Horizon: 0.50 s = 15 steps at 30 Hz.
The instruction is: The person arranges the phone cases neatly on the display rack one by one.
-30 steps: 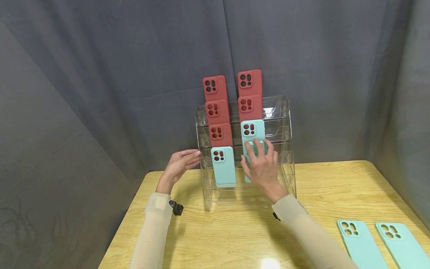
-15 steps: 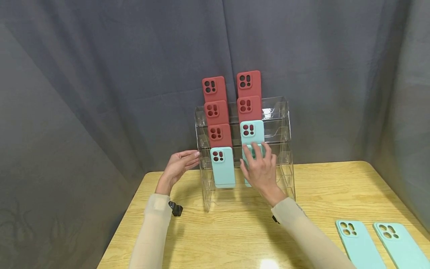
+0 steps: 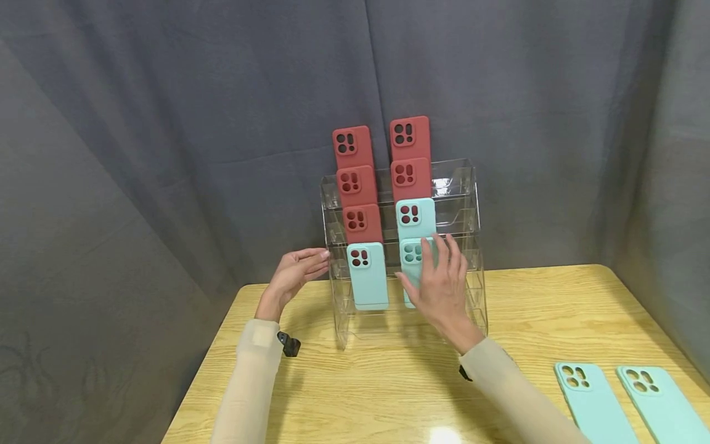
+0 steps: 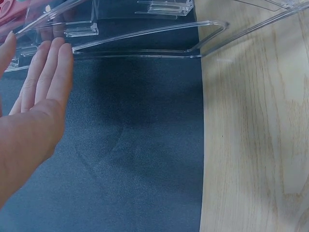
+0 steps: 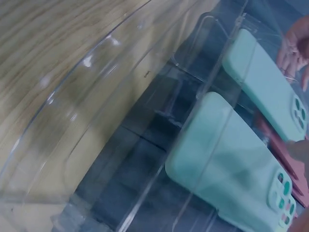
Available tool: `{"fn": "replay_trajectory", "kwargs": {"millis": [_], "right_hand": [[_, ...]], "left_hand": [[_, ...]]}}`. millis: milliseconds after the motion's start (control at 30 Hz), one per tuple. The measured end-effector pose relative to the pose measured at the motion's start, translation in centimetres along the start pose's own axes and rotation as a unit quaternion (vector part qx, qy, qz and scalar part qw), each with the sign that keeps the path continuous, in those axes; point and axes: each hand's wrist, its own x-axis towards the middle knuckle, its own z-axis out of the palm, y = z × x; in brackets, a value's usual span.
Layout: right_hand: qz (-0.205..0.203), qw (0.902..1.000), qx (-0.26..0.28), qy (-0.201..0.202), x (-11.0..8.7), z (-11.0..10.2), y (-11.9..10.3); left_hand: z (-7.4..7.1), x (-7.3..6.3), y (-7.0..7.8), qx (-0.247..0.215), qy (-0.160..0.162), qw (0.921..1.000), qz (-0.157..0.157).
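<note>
A clear acrylic tiered rack (image 3: 460, 179) holds phone cases in two columns. My left hand (image 3: 291, 274) touches the rack's left side with nearly straight fingers, also visible in the left wrist view. In front of the lower right mint phone case (image 3: 412, 272) is my right hand (image 3: 444, 287), fingers spread and hiding the case's right part. Whether the fingertips touch it I cannot tell. The right wrist view shows this mint case (image 5: 227, 154) standing behind a clear front lip. Another mint case (image 3: 417, 219) is in the tier above, and one more (image 3: 369, 287) fills the lowest left slot.
Red phone cases stand in the upper tiers: three on the left, including the top one (image 3: 363, 148), and two on the right, including the top one (image 3: 418, 139). Two mint cases (image 3: 599, 401) lie at the wooden table's (image 3: 377, 388) right. Grey curtains (image 3: 238, 135) hang behind.
The lower right mint case has sunk slightly into its slot. My right hand then loosened its fingers and shifted right, uncovering the case's camera cutouts. The left hand has stayed in place.
</note>
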Motion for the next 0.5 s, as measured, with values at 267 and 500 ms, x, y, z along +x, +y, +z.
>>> {"fn": "replay_trajectory", "kwargs": {"millis": [267,500], "right_hand": [[0.025,0.9954,0.092,-0.01,-1.7,-3.5,2.4],[0.067,0.9896,0.101,-0.077,-4.2,-7.7,5.1]], "left_hand": [[-0.2,0.2,0.0,0.002,-0.005,1.0,0.001],[0.0,0.1,0.0,0.0,-0.005,1.0,0.001]]}}
